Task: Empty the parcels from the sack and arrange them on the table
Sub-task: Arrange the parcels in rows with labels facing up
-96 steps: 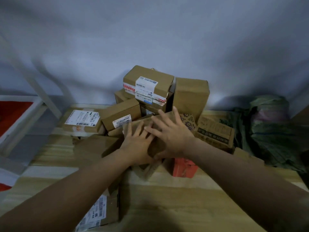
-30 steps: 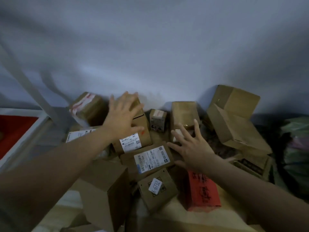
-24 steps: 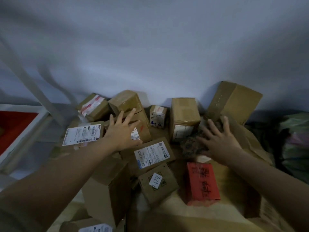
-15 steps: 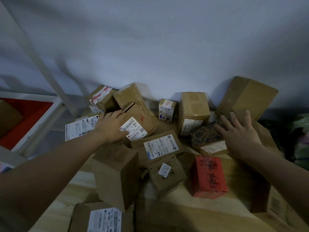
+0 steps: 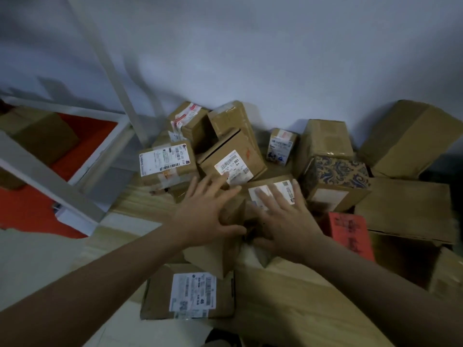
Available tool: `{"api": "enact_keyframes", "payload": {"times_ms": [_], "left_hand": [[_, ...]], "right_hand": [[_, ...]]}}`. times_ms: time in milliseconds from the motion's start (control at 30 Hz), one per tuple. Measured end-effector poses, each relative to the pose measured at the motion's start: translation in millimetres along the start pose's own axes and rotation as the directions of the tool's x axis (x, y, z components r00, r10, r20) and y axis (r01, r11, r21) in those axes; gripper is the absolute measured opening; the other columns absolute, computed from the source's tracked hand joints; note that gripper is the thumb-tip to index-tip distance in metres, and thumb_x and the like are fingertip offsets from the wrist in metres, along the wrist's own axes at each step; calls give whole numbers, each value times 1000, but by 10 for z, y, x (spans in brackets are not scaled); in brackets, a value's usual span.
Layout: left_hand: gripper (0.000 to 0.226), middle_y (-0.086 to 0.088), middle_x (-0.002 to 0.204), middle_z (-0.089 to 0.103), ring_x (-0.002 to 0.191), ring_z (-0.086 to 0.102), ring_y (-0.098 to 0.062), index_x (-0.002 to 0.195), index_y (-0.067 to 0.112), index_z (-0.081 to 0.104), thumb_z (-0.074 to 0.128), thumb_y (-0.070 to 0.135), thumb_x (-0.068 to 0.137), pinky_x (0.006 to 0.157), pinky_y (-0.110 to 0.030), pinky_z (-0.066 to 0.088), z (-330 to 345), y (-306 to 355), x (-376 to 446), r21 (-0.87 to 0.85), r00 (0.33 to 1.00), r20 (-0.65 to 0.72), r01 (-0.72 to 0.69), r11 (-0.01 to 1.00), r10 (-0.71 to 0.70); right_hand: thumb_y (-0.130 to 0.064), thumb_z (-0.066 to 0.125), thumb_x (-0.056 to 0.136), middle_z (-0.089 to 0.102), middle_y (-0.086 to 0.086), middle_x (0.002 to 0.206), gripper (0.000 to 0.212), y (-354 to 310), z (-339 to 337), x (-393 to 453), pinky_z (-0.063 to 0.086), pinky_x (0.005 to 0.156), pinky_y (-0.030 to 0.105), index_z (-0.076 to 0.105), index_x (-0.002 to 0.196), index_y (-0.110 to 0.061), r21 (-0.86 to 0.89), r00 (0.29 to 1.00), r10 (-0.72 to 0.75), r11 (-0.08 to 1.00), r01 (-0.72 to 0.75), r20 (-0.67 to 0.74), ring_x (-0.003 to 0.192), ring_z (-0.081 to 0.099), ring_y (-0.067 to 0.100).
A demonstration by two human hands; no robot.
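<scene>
Several cardboard parcels lie tumbled against the wall on the wooden table [image 5: 288,299]. My left hand [image 5: 208,214] is spread over a plain brown box [image 5: 213,254], thumb hooked on its front corner, fingertips reaching the box with the 001 label [image 5: 233,164]. My right hand [image 5: 283,219] lies flat, fingers apart, on a flat labelled box [image 5: 278,189]. Beside it stand a blue-patterned box [image 5: 337,176] and a red parcel [image 5: 350,234]. A flat labelled parcel [image 5: 190,291] lies nearest me. The sack is out of view.
A white metal frame [image 5: 50,181] stands off the table's left edge over a red floor [image 5: 22,211]. A big brown box [image 5: 411,139] leans on the wall at the right, above a wide flat box [image 5: 406,209]. More small parcels [image 5: 190,121] crowd the back.
The neat stack has toppled into a spread pile. In the last half second my left hand came down onto the plain box and my right hand moved left off the patterned box.
</scene>
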State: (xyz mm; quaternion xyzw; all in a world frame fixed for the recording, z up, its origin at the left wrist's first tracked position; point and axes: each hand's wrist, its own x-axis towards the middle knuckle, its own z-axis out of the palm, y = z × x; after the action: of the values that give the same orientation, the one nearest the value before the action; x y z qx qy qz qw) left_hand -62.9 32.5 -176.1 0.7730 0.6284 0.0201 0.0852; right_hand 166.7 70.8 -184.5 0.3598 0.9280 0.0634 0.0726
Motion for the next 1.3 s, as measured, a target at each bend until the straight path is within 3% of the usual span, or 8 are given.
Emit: {"api": "enact_keyframes", "payload": {"times_ms": [167, 233, 333, 433, 600, 933, 1133, 1300], "left_hand": [[86, 6, 161, 20, 147, 15, -25, 150, 48, 8, 49, 75, 79, 117, -59, 14, 168, -135, -89, 30, 997, -8, 73, 997, -73], [85, 7, 156, 29, 144, 23, -23, 150, 46, 14, 50, 74, 79, 117, -55, 19, 179, -327, -190, -48, 989, -60, 135, 990, -138], [83, 3, 152, 37, 136, 37, -24, 149, 42, 22, 56, 71, 79, 108, -52, 39, 255, -604, -462, -280, 947, -78, 280, 918, -313], [83, -4, 147, 44, 129, 46, -26, 148, 30, 32, 61, 66, 80, 100, -49, 46, 411, -815, -736, -514, 831, -60, 449, 731, -553], [86, -16, 151, 39, 135, 42, -35, 152, 11, 24, 66, 48, 87, 107, -51, 40, 734, -915, -1159, -666, 595, 70, 625, 407, -801], [92, -12, 157, 27, 137, 35, -42, 155, 27, 11, 66, 52, 85, 104, -65, 37, 754, -582, -1488, -768, 348, 371, 636, -74, -861], [89, -12, 158, 29, 139, 35, -38, 156, 22, 12, 64, 50, 88, 106, -56, 38, 800, -278, -1722, -772, 370, 422, 625, -114, -828], [71, -13, 129, 52, 102, 52, -31, 147, 9, 35, 62, 44, 92, 75, -38, 46, 773, -193, -1899, -740, 356, 544, 630, -235, -760]], "right_hand": [[-59, 42, 94, -10, 11, 166, 77, -107, 178, -244, -11, 109, 74, 4, 157, -35, -126, 981, 79, 990, -57, 176, 150, -16, 38], [-56, 50, 92, -6, 13, 166, 81, 102, 246, -470, -6, 109, 76, 4, 156, -37, -184, 971, 139, 978, -103, 194, 151, -9, 39], [-55, 52, 86, 22, 18, 162, 72, 400, 276, -790, 14, 106, 76, 32, 153, -36, -210, 955, 256, 952, -223, 150, 147, 23, 43], [-51, 40, 92, 30, 18, 157, 62, 603, 278, -982, 19, 106, 73, 38, 151, -32, -249, 929, 362, 909, -333, 81, 143, 29, 43], [-38, 70, 82, 22, 18, 160, 78, 529, 283, -1022, 15, 112, 69, 36, 152, -28, -204, 920, 392, 901, -383, 7, 148, 18, 42], [-26, 74, 74, 24, 16, 161, 83, 47, 378, -1166, 9, 117, 65, 40, 149, -21, -48, 942, 311, 946, -319, -123, 149, 17, 38], [-34, 69, 80, 23, 16, 162, 82, -380, 432, -1197, 13, 119, 61, 35, 153, -21, 94, 964, 233, 970, -222, -130, 150, 16, 37], [-41, 68, 84, 13, 11, 165, 87, -824, 473, -1064, 3, 120, 59, 21, 156, -28, 204, 982, 186, 960, -190, 41, 152, 7, 31]]}}
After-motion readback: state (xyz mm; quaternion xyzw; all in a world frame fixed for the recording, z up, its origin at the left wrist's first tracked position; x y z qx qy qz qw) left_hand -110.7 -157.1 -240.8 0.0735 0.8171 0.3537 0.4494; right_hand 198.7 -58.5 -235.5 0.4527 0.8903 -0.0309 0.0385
